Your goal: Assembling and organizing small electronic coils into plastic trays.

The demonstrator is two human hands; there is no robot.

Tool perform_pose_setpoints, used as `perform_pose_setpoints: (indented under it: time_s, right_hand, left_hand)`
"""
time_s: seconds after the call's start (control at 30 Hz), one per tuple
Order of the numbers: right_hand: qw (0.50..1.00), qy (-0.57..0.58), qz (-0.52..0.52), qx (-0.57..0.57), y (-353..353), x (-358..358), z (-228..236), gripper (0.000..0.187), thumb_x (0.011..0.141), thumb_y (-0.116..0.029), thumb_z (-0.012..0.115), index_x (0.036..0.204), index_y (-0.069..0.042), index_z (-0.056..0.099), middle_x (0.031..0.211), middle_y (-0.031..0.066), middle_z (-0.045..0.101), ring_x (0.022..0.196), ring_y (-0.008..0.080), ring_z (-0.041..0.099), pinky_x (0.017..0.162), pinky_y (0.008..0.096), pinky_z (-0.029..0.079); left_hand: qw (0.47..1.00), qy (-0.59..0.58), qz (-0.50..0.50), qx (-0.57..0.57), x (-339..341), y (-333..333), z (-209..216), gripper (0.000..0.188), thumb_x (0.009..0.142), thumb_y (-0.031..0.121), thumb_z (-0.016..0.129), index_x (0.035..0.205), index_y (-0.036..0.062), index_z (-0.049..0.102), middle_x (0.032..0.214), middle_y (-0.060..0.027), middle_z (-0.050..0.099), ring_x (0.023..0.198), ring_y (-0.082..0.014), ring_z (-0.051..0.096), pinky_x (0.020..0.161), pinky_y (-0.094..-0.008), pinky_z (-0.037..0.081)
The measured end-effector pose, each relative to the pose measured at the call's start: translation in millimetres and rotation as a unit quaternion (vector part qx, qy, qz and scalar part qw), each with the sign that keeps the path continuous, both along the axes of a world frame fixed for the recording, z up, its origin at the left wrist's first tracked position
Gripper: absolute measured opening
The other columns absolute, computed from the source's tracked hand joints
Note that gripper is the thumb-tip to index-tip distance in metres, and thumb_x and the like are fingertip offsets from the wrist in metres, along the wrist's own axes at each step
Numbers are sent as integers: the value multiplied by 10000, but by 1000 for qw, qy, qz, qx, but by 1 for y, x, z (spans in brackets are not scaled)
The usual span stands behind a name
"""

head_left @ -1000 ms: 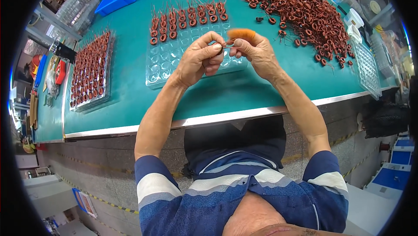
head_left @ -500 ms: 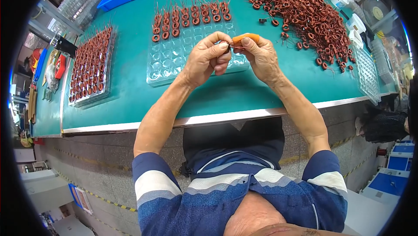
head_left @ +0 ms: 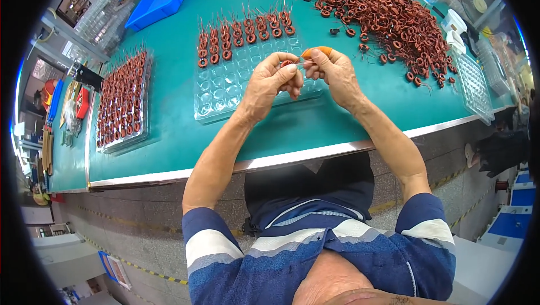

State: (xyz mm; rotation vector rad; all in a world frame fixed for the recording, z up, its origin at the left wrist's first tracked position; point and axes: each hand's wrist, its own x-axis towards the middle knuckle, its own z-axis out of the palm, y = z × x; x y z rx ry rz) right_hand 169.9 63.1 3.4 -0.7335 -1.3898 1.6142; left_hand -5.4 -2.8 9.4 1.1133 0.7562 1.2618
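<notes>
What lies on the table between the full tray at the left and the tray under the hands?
In the head view, only bare green table top separates them.

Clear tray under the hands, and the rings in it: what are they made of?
Tray: looks like thin clear moulded plastic, glossy; the green table shows through its round pockets. Rings: apparently reddish-brown enamelled copper wire wound into coils, with thin wire ends sticking up. The core is hidden.

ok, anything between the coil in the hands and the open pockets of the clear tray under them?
Nothing visible. The left hand and right hand pinch one small copper-wound ring coil above the clear plastic blister tray. Its near pockets are bare; only the far rows hold coils.
</notes>
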Motion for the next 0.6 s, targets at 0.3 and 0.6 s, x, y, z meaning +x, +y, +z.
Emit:
perform_pose_setpoints:
  time_s: [0.3,0.6]
  right_hand:
    - [999,-13,28,20,0,14,2,322,924,-242,590,1093,30,616,901,91,670,739,135,640,689,259,530]
    - [999,28,24,-4,-13,10,2,205,825,-190,647,865,11,656,722,49,635,610,92,583,550,240,462]
  left_hand:
    - [992,95,77,-16,17,8,6,276,954,222,498,1122,17,575,758,-8,551,640,-87,525,586,-230,460]
    - [996,52,64,-17,21,-5,-9,197,959,211,514,1048,35,514,667,-10,470,507,-82,435,444,-214,364]
